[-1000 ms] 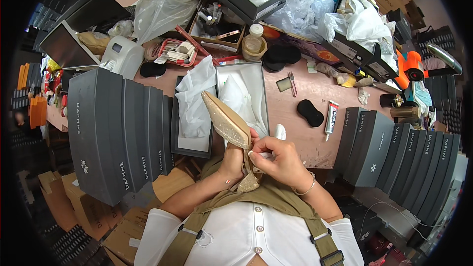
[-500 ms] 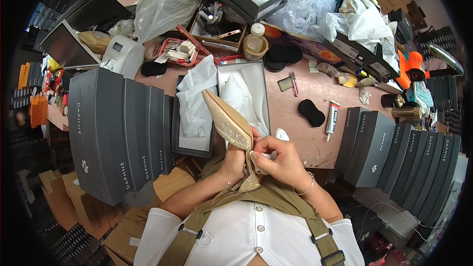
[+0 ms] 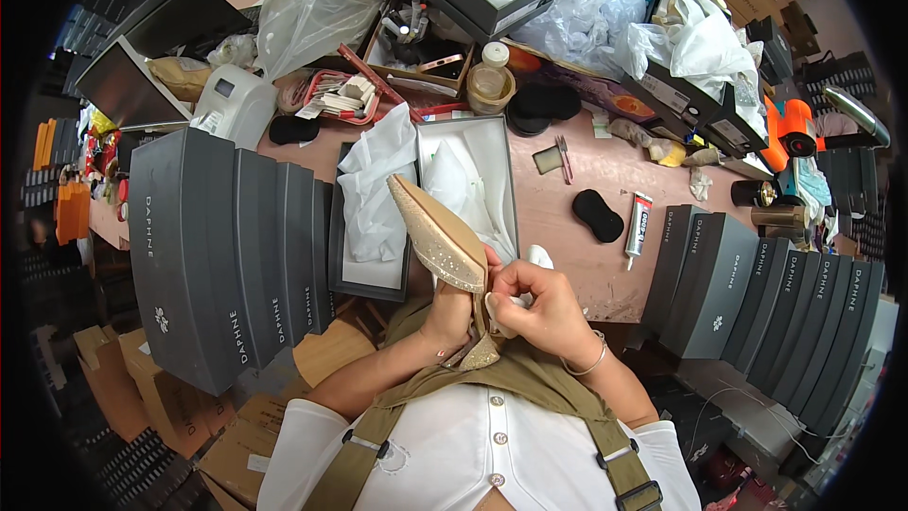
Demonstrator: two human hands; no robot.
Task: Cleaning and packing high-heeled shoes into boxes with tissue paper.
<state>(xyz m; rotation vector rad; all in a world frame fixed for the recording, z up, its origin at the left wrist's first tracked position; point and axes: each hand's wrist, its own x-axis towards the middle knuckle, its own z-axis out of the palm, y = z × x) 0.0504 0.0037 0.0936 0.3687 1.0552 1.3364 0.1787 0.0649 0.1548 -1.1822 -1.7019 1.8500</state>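
A glittery gold pointed-toe shoe (image 3: 437, 238) is held sole-up in front of my chest, its toe pointing away toward the table. My left hand (image 3: 448, 320) grips it from below near the heel end. My right hand (image 3: 532, 301) pinches the shoe's back edge with fingers closed on it. Just beyond the shoe lies an open grey shoe box (image 3: 509, 153) lined with white tissue paper (image 3: 378, 191), its lid beside it on the left.
Stacks of grey shoe boxes stand upright at left (image 3: 222, 246) and right (image 3: 757, 289). On the pinkish table (image 3: 586, 194) lie a black sponge (image 3: 598, 215), a glue tube (image 3: 637, 224), a jar (image 3: 491, 87), plastic bags and open trays. Cardboard boxes (image 3: 236, 426) sit lower left.
The shoe has tilted slightly and moved a little right; my right hand's fingers have shifted along its back edge. Both hands keep their hold.
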